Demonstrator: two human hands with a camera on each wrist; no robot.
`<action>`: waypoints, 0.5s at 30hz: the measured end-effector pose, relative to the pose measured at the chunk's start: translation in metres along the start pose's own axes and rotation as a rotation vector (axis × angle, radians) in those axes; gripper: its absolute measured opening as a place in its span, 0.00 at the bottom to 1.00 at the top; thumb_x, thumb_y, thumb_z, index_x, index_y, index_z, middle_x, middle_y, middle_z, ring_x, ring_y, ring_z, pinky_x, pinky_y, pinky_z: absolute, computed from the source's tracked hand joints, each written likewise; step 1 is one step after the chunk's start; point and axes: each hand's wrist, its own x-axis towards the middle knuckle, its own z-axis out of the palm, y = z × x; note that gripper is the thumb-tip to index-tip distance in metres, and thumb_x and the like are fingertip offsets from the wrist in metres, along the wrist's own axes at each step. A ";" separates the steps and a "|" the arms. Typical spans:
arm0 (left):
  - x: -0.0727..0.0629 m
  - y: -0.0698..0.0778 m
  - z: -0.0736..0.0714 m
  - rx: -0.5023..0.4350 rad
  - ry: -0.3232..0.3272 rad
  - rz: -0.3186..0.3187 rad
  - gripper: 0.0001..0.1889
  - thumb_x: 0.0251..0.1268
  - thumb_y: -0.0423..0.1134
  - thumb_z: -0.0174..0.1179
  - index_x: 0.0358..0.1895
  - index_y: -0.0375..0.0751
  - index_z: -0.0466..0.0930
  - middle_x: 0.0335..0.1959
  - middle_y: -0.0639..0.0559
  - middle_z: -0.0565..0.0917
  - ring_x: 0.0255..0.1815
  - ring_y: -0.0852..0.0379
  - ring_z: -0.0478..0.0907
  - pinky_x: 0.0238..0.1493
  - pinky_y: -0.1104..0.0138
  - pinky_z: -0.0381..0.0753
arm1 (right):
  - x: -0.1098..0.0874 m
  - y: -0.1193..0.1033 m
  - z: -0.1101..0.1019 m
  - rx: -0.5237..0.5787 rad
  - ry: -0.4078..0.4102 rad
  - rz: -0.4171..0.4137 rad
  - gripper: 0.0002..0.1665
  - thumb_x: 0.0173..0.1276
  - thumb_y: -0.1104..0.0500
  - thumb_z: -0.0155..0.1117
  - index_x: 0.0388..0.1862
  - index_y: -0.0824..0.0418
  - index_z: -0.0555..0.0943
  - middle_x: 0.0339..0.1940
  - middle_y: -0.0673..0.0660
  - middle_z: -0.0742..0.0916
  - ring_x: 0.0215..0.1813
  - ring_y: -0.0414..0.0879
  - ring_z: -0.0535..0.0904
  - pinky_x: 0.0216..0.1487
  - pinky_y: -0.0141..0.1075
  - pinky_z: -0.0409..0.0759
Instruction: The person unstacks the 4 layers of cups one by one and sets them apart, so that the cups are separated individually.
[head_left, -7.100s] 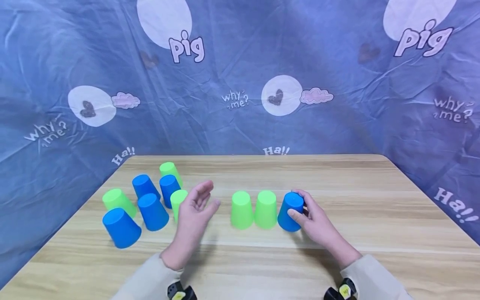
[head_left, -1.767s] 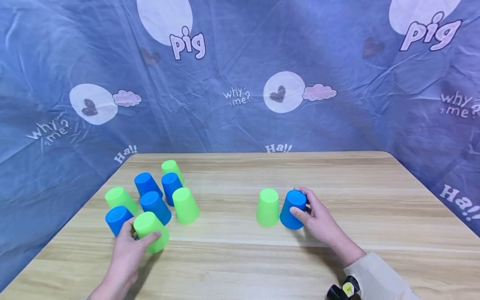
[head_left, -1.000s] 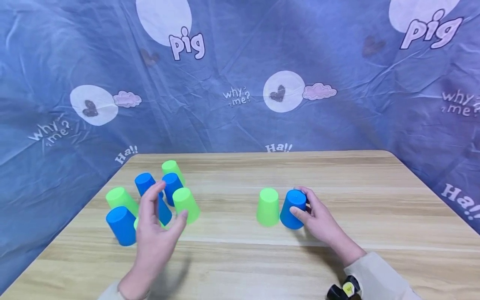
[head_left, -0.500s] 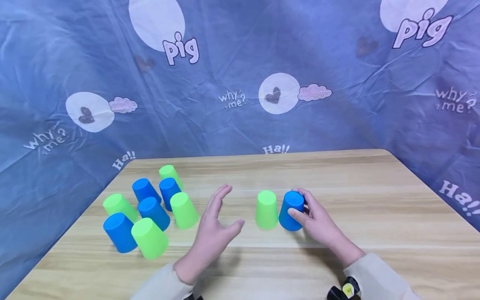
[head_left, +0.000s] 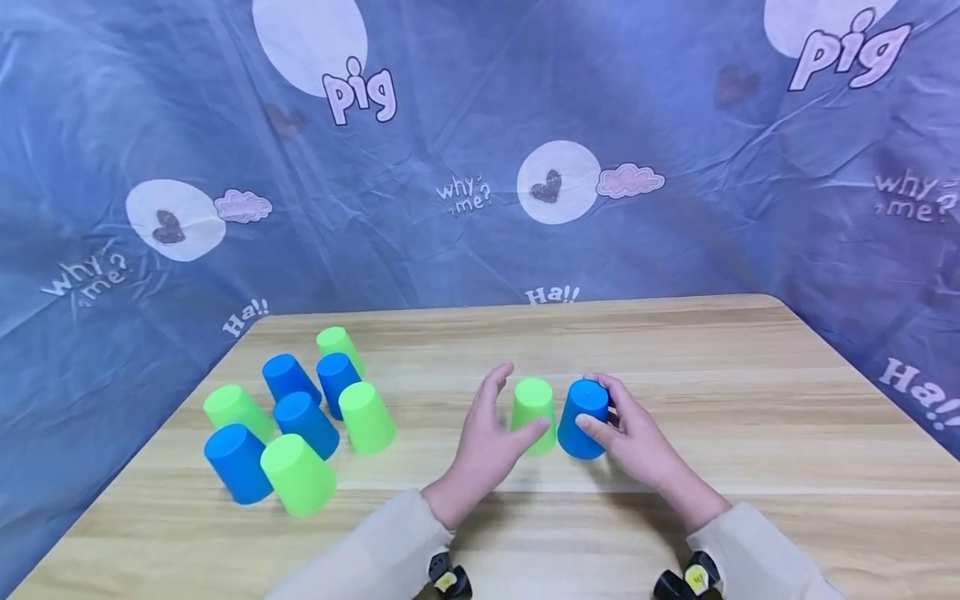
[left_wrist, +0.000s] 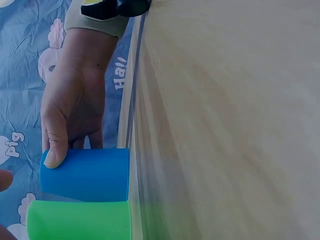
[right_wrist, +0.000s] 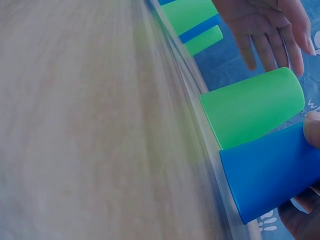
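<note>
An upside-down blue cup (head_left: 585, 402) stands at the right end of a pair, and my right hand (head_left: 637, 440) grips its side with thumb and fingers. Close to its left is an upside-down green cup (head_left: 533, 398). My left hand (head_left: 482, 443) is spread beside that green cup, its thumb crossing in front of it in the head view. From the right wrist view, the left hand's (right_wrist: 270, 27) straight fingers appear apart from the green cup (right_wrist: 255, 107). The left wrist view shows the right thumb (left_wrist: 56, 150) pressed on the blue cup (left_wrist: 87, 175).
Several more upside-down cups, blue (head_left: 238, 463) and green (head_left: 300, 477), are clustered on the left of the wooden table (head_left: 675, 350). A blue printed cloth (head_left: 450, 250) hangs behind the table's far edge.
My left hand took a green cup from the middle row to the left cluster's front, let it go, and came back right to the remaining green cup. My right hand stays on the blue cup.
</note>
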 end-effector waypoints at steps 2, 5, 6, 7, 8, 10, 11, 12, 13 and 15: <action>0.002 -0.001 0.003 -0.043 -0.005 -0.035 0.36 0.56 0.43 0.64 0.68 0.45 0.58 0.68 0.43 0.62 0.69 0.43 0.56 0.64 0.40 0.58 | 0.000 0.000 0.001 -0.004 -0.002 -0.005 0.36 0.69 0.52 0.55 0.70 0.61 0.53 0.67 0.68 0.65 0.67 0.70 0.59 0.60 0.62 0.61; 0.005 -0.002 0.006 -0.090 -0.023 -0.074 0.37 0.57 0.46 0.63 0.68 0.45 0.57 0.69 0.44 0.60 0.71 0.44 0.54 0.65 0.42 0.57 | 0.000 -0.001 0.001 -0.013 -0.005 -0.006 0.36 0.69 0.52 0.54 0.70 0.61 0.53 0.67 0.68 0.65 0.67 0.70 0.59 0.60 0.62 0.62; 0.006 -0.002 0.006 -0.101 -0.029 -0.086 0.37 0.57 0.47 0.63 0.69 0.46 0.57 0.70 0.44 0.59 0.71 0.45 0.53 0.66 0.43 0.57 | 0.000 -0.001 0.001 -0.016 -0.005 -0.006 0.36 0.69 0.52 0.54 0.70 0.61 0.53 0.67 0.68 0.65 0.67 0.70 0.60 0.60 0.62 0.62; 0.007 -0.003 0.007 -0.109 -0.035 -0.092 0.37 0.57 0.48 0.63 0.69 0.46 0.57 0.70 0.45 0.59 0.71 0.45 0.53 0.66 0.44 0.57 | 0.000 -0.001 0.001 -0.017 -0.006 -0.005 0.36 0.69 0.52 0.54 0.70 0.62 0.53 0.67 0.68 0.65 0.66 0.71 0.60 0.59 0.62 0.62; 0.008 -0.003 0.008 -0.113 -0.039 -0.096 0.38 0.57 0.48 0.63 0.69 0.46 0.57 0.70 0.46 0.60 0.71 0.46 0.54 0.66 0.45 0.57 | 0.000 -0.001 0.001 -0.015 -0.007 -0.003 0.37 0.69 0.52 0.54 0.70 0.62 0.53 0.67 0.68 0.65 0.66 0.71 0.60 0.59 0.62 0.62; 0.010 -0.003 0.009 -0.111 -0.039 -0.097 0.37 0.57 0.48 0.64 0.68 0.45 0.58 0.68 0.46 0.63 0.69 0.46 0.59 0.65 0.47 0.62 | 0.000 -0.001 0.002 -0.010 -0.007 0.000 0.37 0.69 0.52 0.54 0.70 0.62 0.52 0.67 0.68 0.64 0.66 0.71 0.59 0.59 0.63 0.62; 0.011 -0.003 0.010 -0.107 -0.036 -0.099 0.36 0.57 0.48 0.64 0.67 0.45 0.60 0.66 0.46 0.65 0.67 0.46 0.61 0.64 0.48 0.64 | 0.000 -0.001 0.002 -0.008 -0.008 0.000 0.37 0.69 0.52 0.54 0.70 0.62 0.52 0.67 0.69 0.64 0.66 0.71 0.59 0.59 0.62 0.62; 0.011 -0.003 0.011 -0.101 -0.033 -0.102 0.34 0.57 0.47 0.64 0.66 0.45 0.61 0.64 0.47 0.68 0.65 0.47 0.64 0.63 0.50 0.66 | 0.000 -0.001 0.002 -0.005 -0.008 0.000 0.37 0.69 0.52 0.54 0.70 0.62 0.52 0.67 0.69 0.64 0.66 0.71 0.60 0.59 0.62 0.62; 0.012 -0.003 0.012 -0.091 -0.028 -0.100 0.33 0.57 0.46 0.64 0.65 0.44 0.63 0.62 0.47 0.69 0.63 0.47 0.66 0.61 0.52 0.69 | -0.001 -0.001 0.002 -0.003 -0.009 0.001 0.37 0.69 0.52 0.54 0.70 0.61 0.52 0.68 0.68 0.64 0.66 0.71 0.59 0.59 0.62 0.62; 0.013 -0.002 0.013 -0.066 -0.014 -0.104 0.30 0.58 0.45 0.64 0.63 0.43 0.65 0.59 0.47 0.72 0.60 0.48 0.69 0.58 0.54 0.72 | -0.001 -0.001 0.002 -0.002 -0.008 0.001 0.37 0.69 0.52 0.55 0.70 0.61 0.52 0.68 0.68 0.64 0.67 0.70 0.59 0.60 0.62 0.62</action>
